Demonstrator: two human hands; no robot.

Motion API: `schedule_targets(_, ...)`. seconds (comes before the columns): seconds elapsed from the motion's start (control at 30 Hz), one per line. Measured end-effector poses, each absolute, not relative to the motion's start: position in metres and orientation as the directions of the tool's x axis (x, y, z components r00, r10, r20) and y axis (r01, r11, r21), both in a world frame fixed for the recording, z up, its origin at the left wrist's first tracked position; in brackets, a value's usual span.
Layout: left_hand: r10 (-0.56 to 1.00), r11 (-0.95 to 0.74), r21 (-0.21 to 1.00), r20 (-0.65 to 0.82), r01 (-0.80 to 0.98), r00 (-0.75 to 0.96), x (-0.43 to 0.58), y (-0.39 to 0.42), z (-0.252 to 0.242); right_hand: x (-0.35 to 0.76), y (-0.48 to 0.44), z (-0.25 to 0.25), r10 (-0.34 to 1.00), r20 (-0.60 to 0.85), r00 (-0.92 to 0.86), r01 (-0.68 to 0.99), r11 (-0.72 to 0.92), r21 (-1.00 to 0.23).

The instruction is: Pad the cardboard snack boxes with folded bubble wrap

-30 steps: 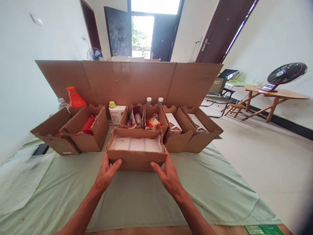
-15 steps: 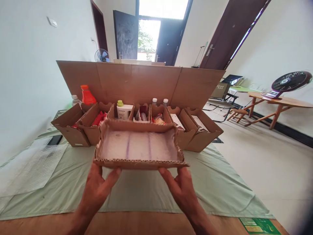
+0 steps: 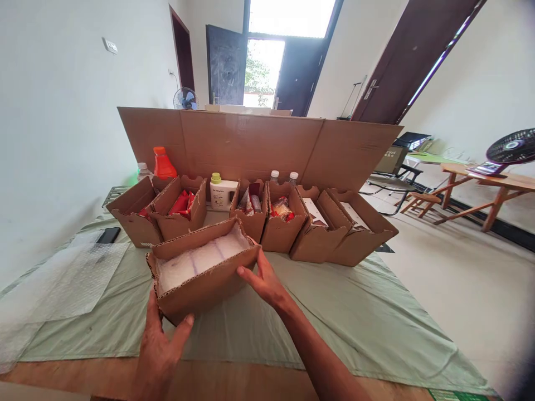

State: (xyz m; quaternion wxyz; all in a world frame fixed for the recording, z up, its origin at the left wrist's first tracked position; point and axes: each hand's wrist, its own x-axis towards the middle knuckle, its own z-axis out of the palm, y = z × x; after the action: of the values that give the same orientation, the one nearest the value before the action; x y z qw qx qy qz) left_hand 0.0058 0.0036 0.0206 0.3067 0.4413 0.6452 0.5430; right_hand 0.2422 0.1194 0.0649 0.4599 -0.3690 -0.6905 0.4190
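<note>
An open cardboard box (image 3: 209, 284) is between my two hands, turned at an angle with its left end nearer me. Inside it lies a whitish, padded-looking sheet (image 3: 200, 260) crossed by purple lines. My left hand (image 3: 161, 340) grips the near left corner, thumb at the front wall and fingers along the end. At the right end my right hand (image 3: 263, 278) holds on, thumb on the front wall and fingers partly hidden behind the corner. Behind the box stands a white bottle with a yellow-green cap (image 3: 223, 195), in a gap in the row of cardboard bins.
Bins with red packets (image 3: 183, 201), snack bags (image 3: 282, 209) and white boxes (image 3: 315, 213) line the table. A tall cardboard panel (image 3: 251, 136) rises behind, near an orange bottle (image 3: 164, 162). Bubble wrap (image 3: 79, 278) and a dark phone (image 3: 108, 235) lie left on the green cloth (image 3: 334, 312).
The box has come away from the row, toward me and to the left, and has turned with its right end farther off. Both hands have moved with it, and the bins behind show more.
</note>
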Motion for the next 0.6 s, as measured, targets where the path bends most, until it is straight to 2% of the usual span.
schedule_targets(0.23, 0.886, 0.028, 0.979, 0.068, 0.201, -0.459, 0.020, -0.007, 0.012, 0.211, 0.168, 0.048, 0.872, 0.363, -0.327, 0.109, 0.417, -0.903)
schedule_targets(0.43, 0.859, -0.167, 0.962, 0.250, 0.217, -0.446, 0.034, -0.002, 0.011, 0.189, 0.182, 0.038, 0.876, 0.422, -0.233, 0.204, 0.469, -0.859)
schedule_targets(0.6, 0.843, -0.158, 0.966, 0.239, 0.204, -0.481, 0.045, 0.000, 0.013, 0.173, 0.187, 0.027, 0.893, 0.415, -0.172, 0.277, 0.448, -0.850)
